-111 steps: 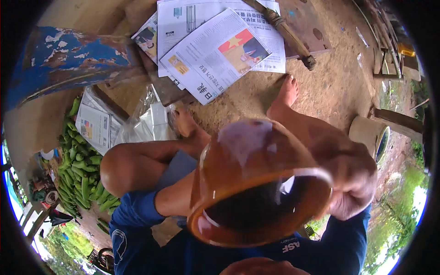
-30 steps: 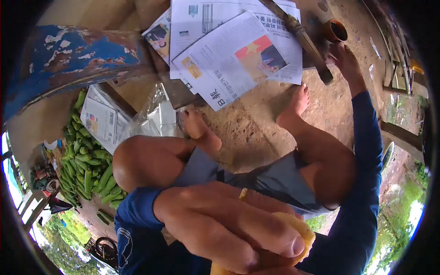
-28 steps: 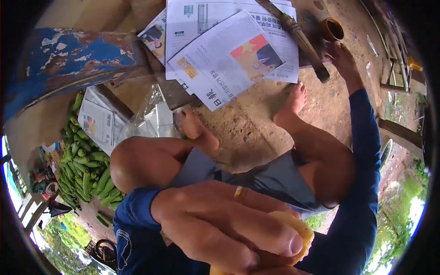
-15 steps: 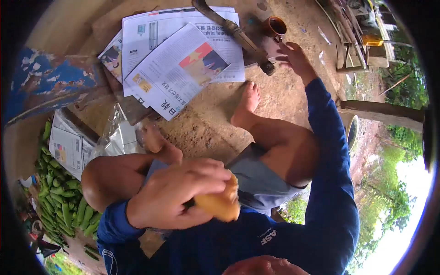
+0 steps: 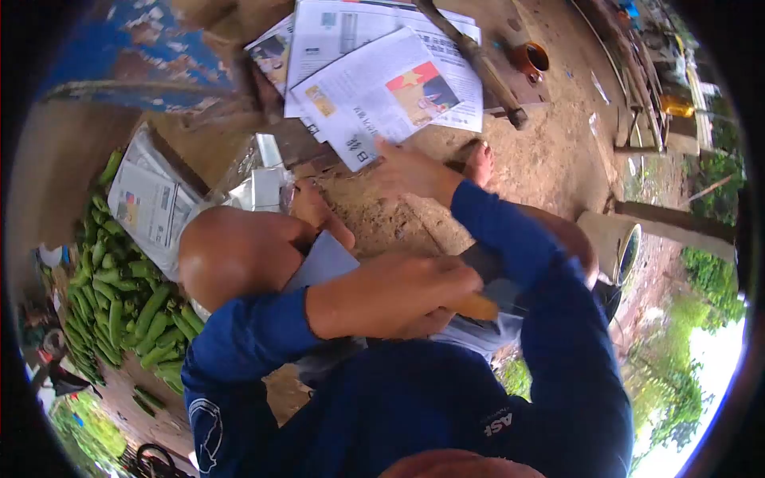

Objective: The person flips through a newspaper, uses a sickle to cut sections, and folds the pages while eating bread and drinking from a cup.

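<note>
My left hand (image 5: 398, 295) is closed around a tan piece of bread (image 5: 476, 307) in front of my chest, and the fingers cover most of it. My right hand (image 5: 410, 171), a little blurred, reaches over the dirt floor with its fingers stretched out and holds nothing. Its fingertips are right by the lower edge of the top newspaper sheet (image 5: 366, 92). More newspaper sheets lie under that one. Across their right side rests a curved wooden stick-like tool (image 5: 478, 60). A brown mug (image 5: 529, 60) stands on the floor beyond it.
Many long green vegetables (image 5: 119, 303) are heaped at the left. Beside my knee lie a folded newspaper (image 5: 147, 195) and a clear plastic bag (image 5: 259, 179). A worn blue-painted board (image 5: 151, 56) is at the upper left. A bucket (image 5: 617, 247) stands at the right.
My right hand has moved from beside the mug to the newspaper's lower edge. My left hand has shifted right and turned, with the bread still in it. The view has shifted.
</note>
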Motion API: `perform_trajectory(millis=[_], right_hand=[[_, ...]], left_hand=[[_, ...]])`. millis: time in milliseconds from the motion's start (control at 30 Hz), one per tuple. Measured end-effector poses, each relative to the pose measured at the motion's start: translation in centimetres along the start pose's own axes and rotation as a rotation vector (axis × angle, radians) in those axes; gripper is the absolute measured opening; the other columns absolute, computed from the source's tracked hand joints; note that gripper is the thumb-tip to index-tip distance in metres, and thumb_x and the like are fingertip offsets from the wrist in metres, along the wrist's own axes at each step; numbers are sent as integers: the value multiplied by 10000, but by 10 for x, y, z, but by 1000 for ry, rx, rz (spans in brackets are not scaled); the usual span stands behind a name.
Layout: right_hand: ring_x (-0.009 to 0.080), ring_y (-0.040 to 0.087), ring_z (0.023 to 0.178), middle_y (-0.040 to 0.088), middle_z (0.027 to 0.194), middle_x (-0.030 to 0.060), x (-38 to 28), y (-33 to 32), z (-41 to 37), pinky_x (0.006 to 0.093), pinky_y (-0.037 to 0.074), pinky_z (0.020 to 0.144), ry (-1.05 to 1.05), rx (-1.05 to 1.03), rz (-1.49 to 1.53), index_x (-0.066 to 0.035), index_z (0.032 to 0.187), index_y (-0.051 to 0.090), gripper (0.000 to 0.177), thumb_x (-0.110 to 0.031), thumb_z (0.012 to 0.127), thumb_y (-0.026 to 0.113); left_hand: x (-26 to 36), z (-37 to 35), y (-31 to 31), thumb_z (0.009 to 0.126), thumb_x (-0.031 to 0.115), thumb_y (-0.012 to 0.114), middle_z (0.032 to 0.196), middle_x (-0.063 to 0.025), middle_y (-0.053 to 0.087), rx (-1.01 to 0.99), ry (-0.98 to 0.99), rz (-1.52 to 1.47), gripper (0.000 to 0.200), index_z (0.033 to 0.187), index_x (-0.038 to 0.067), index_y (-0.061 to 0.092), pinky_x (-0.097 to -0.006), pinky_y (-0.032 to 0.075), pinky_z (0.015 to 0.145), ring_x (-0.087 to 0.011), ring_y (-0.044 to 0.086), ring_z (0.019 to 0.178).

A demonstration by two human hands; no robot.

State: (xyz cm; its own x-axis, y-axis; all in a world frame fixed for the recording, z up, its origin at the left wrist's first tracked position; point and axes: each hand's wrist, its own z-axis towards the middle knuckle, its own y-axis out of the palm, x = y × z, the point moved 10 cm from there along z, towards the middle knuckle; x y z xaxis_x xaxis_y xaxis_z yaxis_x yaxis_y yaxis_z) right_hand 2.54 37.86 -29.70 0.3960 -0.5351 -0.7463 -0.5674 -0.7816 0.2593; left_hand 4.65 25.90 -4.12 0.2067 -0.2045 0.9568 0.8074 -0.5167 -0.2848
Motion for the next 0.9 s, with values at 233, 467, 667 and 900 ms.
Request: perform_trajectory(millis=[233,467,667,900], right_hand=[[227,675,892,682,1137,85,47,19,37,454,608,743,-39,232,571,-101,1289,591,344,-308,1020,643],[230,703,927,698,1080,111,3,-24,-38,417,622,720,-144,472,266,-52,1326,538,313,-183,1041,549],[172,687,837,691,1021,83,-69,-41,-99,355,587,651,-233,713,-329,-25,1297,579,305,-150,1020,544],[145,658,1031,684,1194,77,-153,-32,-183,287,551,853,-316,551,-162,-31,1371,560,390,-200,1020,582]], left_hand=[[6,-23,-24,791,83,663,993,-154,673,227,63,17,325,1105,71,578,-510,529,741,-393,689,857],[9,-42,-17,831,134,689,1085,-136,678,157,67,66,406,1215,72,574,-465,555,757,-372,687,900],[7,-57,-37,798,12,603,1112,-158,654,292,9,-248,469,1265,44,573,-403,539,794,-292,684,952],[-48,-86,-77,1060,400,438,848,-53,607,698,-128,-1350,431,911,36,615,-277,493,638,-130,602,750]])
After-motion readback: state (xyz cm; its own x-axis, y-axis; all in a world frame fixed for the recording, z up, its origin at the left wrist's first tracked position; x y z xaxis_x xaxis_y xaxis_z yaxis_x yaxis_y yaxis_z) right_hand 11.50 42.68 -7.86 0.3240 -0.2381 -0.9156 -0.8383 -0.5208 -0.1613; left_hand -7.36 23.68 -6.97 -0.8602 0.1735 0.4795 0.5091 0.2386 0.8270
